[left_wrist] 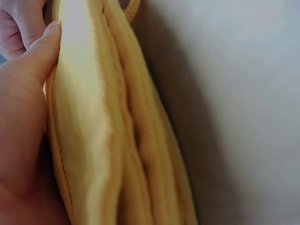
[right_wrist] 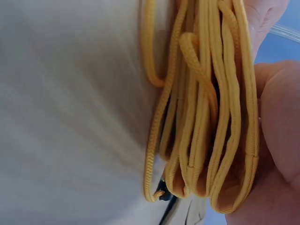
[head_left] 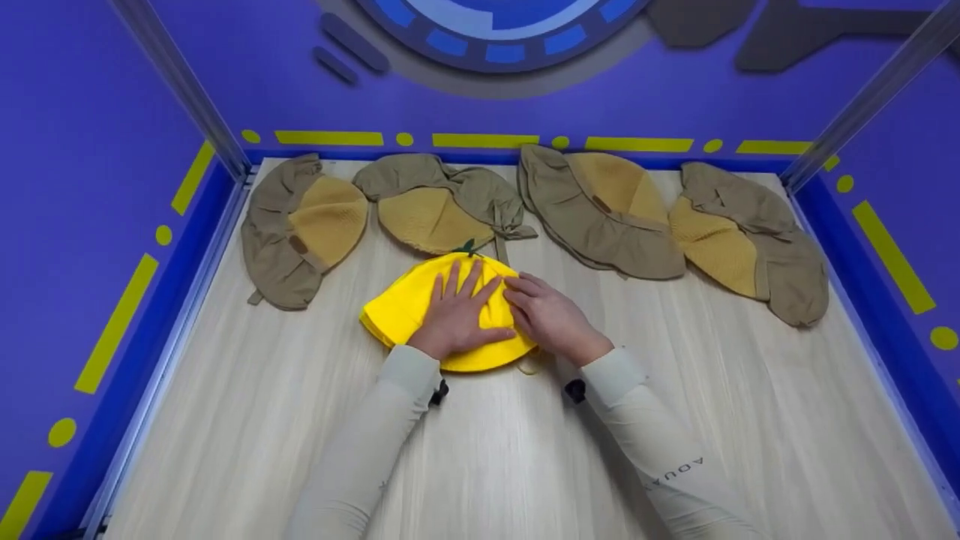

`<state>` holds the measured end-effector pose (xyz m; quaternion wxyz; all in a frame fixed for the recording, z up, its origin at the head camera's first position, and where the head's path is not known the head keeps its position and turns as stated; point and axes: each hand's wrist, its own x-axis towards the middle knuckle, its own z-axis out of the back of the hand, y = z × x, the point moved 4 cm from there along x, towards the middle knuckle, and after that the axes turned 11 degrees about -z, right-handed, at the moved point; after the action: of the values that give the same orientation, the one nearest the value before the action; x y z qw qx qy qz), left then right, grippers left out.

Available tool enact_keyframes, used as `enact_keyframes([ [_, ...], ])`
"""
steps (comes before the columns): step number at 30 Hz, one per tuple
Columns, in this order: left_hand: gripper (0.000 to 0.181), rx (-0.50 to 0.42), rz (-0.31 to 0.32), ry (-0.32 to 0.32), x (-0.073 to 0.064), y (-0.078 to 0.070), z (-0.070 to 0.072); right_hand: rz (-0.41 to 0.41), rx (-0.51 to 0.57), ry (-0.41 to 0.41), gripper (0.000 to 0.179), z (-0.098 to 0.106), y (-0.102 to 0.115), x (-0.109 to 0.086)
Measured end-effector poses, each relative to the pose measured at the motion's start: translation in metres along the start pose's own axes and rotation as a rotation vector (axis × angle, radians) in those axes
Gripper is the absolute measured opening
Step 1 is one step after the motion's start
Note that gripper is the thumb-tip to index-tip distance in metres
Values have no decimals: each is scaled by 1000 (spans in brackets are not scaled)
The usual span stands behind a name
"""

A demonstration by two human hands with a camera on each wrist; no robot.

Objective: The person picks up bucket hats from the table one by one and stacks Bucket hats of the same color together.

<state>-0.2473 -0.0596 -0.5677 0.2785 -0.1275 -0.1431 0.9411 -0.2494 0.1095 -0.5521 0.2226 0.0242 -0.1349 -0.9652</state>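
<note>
Where left grip (head_left: 459,319) rests, yellow hat (head_left: 403,306) (layered), directly beneath.

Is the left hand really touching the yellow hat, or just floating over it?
Touching. The head view shows the left hand lying flat on the yellow hat, its fingers spread across the cloth.
</note>
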Motion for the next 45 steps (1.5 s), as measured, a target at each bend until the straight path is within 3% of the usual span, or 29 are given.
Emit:
enact_keyframes([
  [14, 97, -7, 19, -47, -30, 32, 7, 63, 39, -30, 42, -20, 32, 17],
  [21, 98, -6, 16, -64, -36, 39, 8, 73, 42, -39, 41, -20, 38, 20],
  [29, 96, -5, 25, -79, -36, 38, 10, -5, 192, 93, 45, -12, 31, 23],
  [32, 96, -4, 27, -80, -36, 37, 10, -25, 278, 103, 45, -2, 20, 23],
  [36, 92, -11, 20, -99, -38, 34, 14, -58, 345, 35, 41, 19, -6, 27],
  [40, 88, -20, 22, -104, -40, 28, 22, -100, 333, -67, 38, 46, -43, 35],
  [45, 87, 3, 49, -73, -41, 19, 29, -236, 301, -134, 39, 75, -103, 42],
])
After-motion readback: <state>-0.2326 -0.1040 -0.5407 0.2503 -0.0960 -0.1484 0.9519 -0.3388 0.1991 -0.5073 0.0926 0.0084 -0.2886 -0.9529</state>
